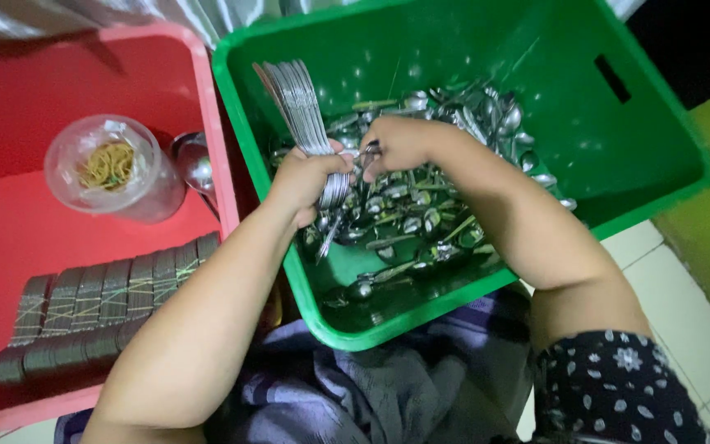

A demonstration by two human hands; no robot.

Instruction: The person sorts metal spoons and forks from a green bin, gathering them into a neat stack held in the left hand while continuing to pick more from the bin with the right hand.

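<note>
My left hand (pixel 306 179) grips a stacked bunch of metal spoons (pixel 297 107), handles fanned upward, over a green plastic crate (pixel 659 131). My right hand (pixel 400 144) is right beside it, fingers pinched on a single spoon at the bunch's bowl end. Beneath both hands lies a heap of loose spoons (pixel 429 214) on the crate's floor.
A red crate (pixel 207 99) at the left holds a clear plastic cup of rubber bands (pixel 108 164), a row of banded spoon bundles (pixel 100 304) and a ladle-like metal piece (pixel 195 164). Purple-grey cloth covers my lap (pixel 371 386). Tiled floor (pixel 684 312) lies at the right.
</note>
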